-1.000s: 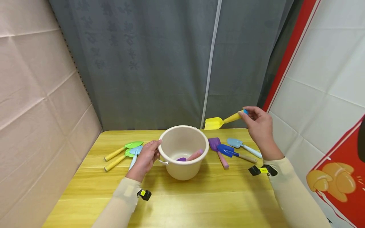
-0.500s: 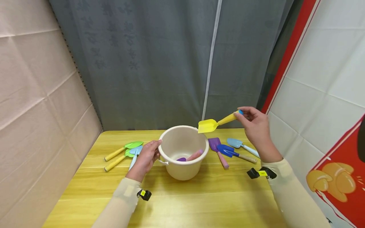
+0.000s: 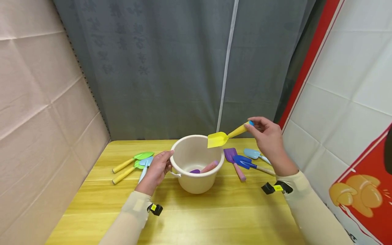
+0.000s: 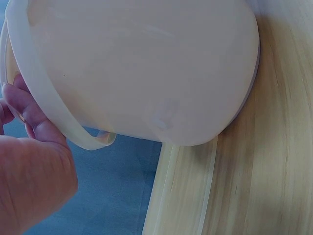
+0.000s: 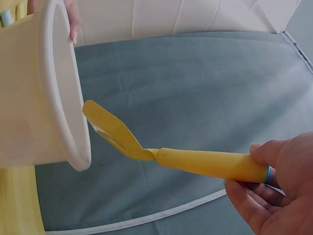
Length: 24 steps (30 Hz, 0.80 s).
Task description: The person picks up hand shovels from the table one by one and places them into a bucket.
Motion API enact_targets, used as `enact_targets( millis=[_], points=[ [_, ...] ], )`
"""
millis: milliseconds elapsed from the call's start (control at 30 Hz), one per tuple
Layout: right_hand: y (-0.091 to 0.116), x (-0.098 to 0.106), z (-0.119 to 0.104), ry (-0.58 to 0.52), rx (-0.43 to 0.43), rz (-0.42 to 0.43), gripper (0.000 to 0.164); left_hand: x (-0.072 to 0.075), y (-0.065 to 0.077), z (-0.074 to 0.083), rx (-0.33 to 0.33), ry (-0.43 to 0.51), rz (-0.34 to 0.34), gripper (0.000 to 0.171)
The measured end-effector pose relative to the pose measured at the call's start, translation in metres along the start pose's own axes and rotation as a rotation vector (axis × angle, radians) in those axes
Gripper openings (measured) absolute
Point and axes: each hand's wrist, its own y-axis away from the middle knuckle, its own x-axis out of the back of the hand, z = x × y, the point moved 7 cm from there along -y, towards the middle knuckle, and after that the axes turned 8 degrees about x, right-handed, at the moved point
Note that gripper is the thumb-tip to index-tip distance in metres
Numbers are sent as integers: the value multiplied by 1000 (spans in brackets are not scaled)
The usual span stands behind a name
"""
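A cream bucket [image 3: 196, 185] stands upright on the table, its side filling much of the left wrist view. My left hand [image 3: 158, 169] grips its rim on the left, fingers over the edge. My right hand [image 3: 268, 139] pinches the blue-tipped handle end of a yellow toy shovel [image 3: 218, 139]. The shovel's blade points left and overlaps the bucket's back right rim in the head view; in the right wrist view the blade [image 5: 115, 129] is just outside the opening. Inside the bucket lies a shovel with a pink handle [image 3: 210, 166] and purple blade [image 3: 195, 171].
Right of the bucket lie a purple shovel [image 3: 230, 155] with pink handle, a dark blue shovel [image 3: 243, 161] and a light blue one [image 3: 251, 153]. On the left are green shovels [image 3: 144, 155] with yellow handles and a light blue shovel [image 3: 146, 161]. A grey curtain [image 3: 153, 75] hangs behind the table.
My right hand has carried the yellow shovel left and slightly down, bringing its blade from beside the bucket to over its right rim. The left hand and bucket have stayed in place.
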Motion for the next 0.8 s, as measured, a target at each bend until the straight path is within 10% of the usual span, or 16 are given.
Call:
enact_targets(
  millis=[800],
  points=[
    [10, -49, 9, 3, -1, -174, 28, 1, 1, -1, -9, 6, 12, 26]
  ],
)
